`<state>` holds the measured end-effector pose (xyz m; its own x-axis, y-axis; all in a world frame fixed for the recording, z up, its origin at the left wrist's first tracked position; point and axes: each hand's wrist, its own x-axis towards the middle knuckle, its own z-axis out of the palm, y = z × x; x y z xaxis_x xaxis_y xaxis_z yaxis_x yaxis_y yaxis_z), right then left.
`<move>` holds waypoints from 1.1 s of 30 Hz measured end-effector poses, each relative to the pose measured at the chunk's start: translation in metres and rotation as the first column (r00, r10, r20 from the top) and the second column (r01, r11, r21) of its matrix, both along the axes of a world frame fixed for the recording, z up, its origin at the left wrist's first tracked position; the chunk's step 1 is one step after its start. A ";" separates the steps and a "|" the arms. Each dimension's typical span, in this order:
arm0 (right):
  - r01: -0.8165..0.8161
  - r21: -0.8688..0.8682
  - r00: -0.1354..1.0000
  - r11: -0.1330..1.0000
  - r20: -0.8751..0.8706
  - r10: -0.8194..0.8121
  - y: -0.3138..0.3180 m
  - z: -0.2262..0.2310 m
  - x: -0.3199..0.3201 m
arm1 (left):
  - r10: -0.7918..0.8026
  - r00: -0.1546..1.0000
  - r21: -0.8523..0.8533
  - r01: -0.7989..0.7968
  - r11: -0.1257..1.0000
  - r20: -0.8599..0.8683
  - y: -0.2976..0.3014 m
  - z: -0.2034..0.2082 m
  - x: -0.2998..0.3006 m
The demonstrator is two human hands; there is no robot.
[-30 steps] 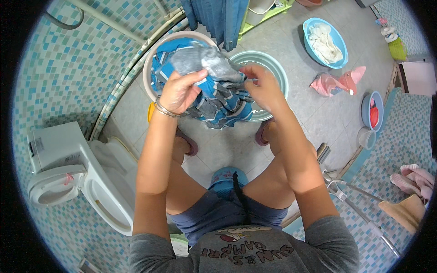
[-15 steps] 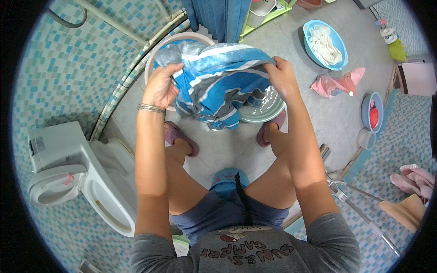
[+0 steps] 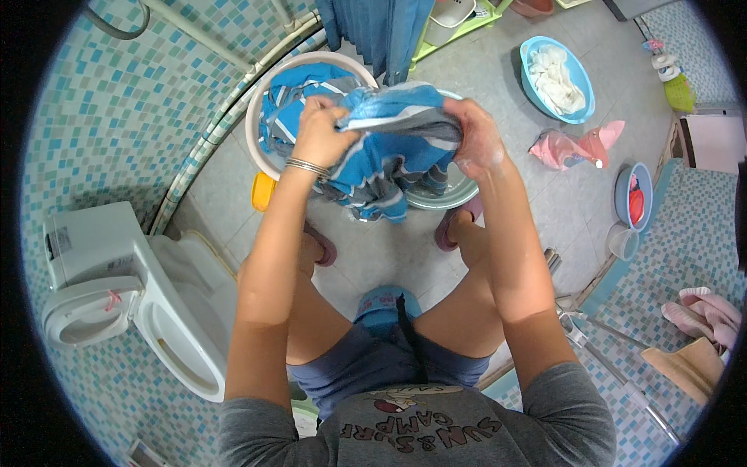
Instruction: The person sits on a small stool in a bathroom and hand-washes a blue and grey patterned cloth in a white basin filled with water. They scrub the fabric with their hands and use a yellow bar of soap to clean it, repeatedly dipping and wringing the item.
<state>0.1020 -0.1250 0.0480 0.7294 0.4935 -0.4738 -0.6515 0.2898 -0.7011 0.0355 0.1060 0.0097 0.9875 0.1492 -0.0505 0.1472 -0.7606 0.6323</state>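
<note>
A bunched cloth [image 3: 405,152] with blue, grey and white stripes hangs between my two hands. My left hand [image 3: 323,134], bangles on its wrist, is slightly blurred and closed on the cloth's left part. At the other end my right hand [image 3: 476,140] grips the cloth, with whitish suds on its skin. Beneath the right part of the cloth stands a pale green basin [image 3: 445,201] with water in it. A pinkish-white basin [image 3: 250,128] to the left contains more striped fabric [image 3: 292,105]. The cloth hides much of the pale green basin.
A yellow object [image 3: 264,191] lies beside the left basin. White laundry fills a light blue basin [image 3: 585,82] at the far right, near a pink plastic bag [image 3: 572,148]. To the left is a white toilet [image 3: 179,354]. A blue curtain [image 3: 373,35] hangs ahead.
My left hand has moved right, toward my right hand, bunching the cloth. The cloth has come off the left basin, uncovering the striped fabric there and the yellow object.
</note>
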 end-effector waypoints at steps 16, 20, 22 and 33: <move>0.334 -0.182 0.914 0.925 -0.176 -0.364 0.048 -0.047 -0.051 | 0.244 0.854 -0.566 0.070 0.821 0.459 -0.098 0.006 -0.011; 0.409 -0.014 0.908 0.913 0.113 -0.405 0.040 -0.092 -0.047 | 0.015 0.805 -0.222 0.146 0.964 0.593 -0.118 0.000 -0.031; 0.341 -0.179 0.911 0.923 -0.179 -0.372 0.056 -0.042 -0.065 | 0.332 0.841 -0.435 -0.131 0.891 0.426 -0.098 -0.009 -0.019; 0.104 -0.314 0.988 0.944 -0.075 -0.134 0.052 -0.034 -0.068 | 0.272 0.847 -0.425 -0.061 0.903 0.457 -0.094 0.001 -0.015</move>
